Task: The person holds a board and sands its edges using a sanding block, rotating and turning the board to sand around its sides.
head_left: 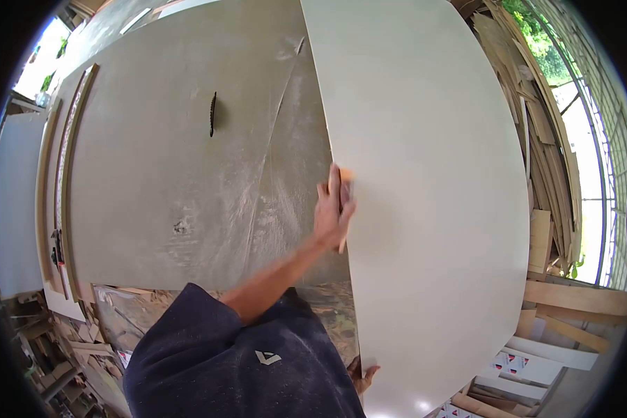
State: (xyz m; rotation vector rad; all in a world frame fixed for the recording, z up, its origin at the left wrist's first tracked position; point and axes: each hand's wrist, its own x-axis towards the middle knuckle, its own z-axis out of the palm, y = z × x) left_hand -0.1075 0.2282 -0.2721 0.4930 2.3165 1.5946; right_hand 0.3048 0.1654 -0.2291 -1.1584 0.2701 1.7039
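Note:
A large white panel (pixel 432 174) lies over the right part of the grey-brown work surface (pixel 153 160), its long straight edge running up the middle. My left hand (pixel 333 209) is at that edge, closed around a small block-like tool (pixel 346 182) with an orange end. Motion blurs the tool, so its exact kind is unclear. A thin pale strip (pixel 342 245) sticks out below this hand. Nearer my body, my right hand (pixel 364 377) grips the same panel edge, part of it on the upper face. My dark shirt and the panel hide the rest of that hand.
A dark, narrow strip-like piece (pixel 213 115) lies on the work surface, with whitish dust and scratches around it. Long wooden strips (pixel 73 146) and a dark clamp-like tool (pixel 57 247) are along the left side. Stacked boards (pixel 547 146) stand beyond the panel; offcuts (pixel 90 348) fill the lower left.

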